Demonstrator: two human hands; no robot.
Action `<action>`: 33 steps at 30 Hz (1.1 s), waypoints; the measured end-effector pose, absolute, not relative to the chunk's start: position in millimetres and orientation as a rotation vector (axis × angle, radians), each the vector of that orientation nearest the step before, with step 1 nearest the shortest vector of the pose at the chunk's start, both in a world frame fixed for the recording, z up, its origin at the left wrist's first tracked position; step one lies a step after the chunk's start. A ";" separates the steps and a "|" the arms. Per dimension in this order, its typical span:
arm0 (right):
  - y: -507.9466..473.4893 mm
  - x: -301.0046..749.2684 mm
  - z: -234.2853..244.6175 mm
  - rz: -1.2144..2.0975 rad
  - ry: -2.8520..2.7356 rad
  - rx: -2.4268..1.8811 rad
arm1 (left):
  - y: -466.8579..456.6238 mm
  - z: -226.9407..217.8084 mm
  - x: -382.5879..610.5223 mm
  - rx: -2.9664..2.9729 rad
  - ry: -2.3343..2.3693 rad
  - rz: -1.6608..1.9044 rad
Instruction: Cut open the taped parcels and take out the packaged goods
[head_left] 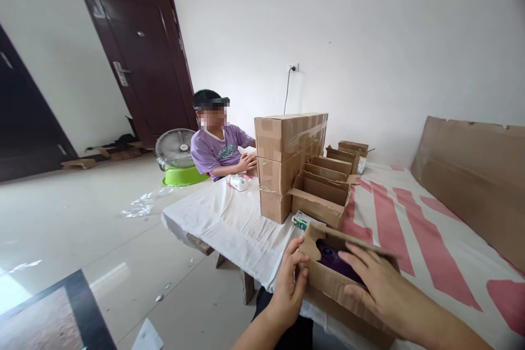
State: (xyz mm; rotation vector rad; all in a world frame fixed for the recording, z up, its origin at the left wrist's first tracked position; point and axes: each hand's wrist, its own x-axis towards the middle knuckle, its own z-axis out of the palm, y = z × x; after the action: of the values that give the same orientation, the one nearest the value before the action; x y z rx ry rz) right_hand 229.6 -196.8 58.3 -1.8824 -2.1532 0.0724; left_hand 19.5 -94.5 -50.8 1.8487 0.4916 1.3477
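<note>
A small open cardboard box (328, 284) sits at the near edge of the cloth-covered table (229, 219), with a dark purple object (334, 260) inside it. My left hand (289, 287) grips the box's left side, fingers curled round the edge. My right hand (371, 281) lies flat on top of the box and the purple object, fingers stretched out. A small green and white packet (301, 222) lies just behind the box.
A stack of sealed cartons (287, 158) and a row of open small boxes (328, 186) stand mid-table. Another person in a purple shirt (219, 147) sits at the far end. A fan (176, 149), green basin (184, 176), dark door (135, 54) and leaning cardboard sheet (476, 175) surround.
</note>
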 end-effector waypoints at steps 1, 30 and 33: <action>-192.1 231.2 59.4 -0.067 -2.125 -1.887 | -95.1 -47.6 17.7 1.876 0.493 1.338; -173.2 268.3 93.6 -0.341 -1.915 -1.809 | -77.7 75.7 70.6 3.340 0.050 0.216; -177.3 242.9 91.6 -0.192 -1.978 -1.710 | -58.5 72.4 73.6 3.275 0.113 0.240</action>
State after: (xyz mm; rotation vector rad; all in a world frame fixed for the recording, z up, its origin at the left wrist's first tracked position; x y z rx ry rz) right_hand 242.9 -177.3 91.6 -1.7098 -1.9783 -0.1919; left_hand 73.6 -58.5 72.4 3.2754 0.1132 0.2404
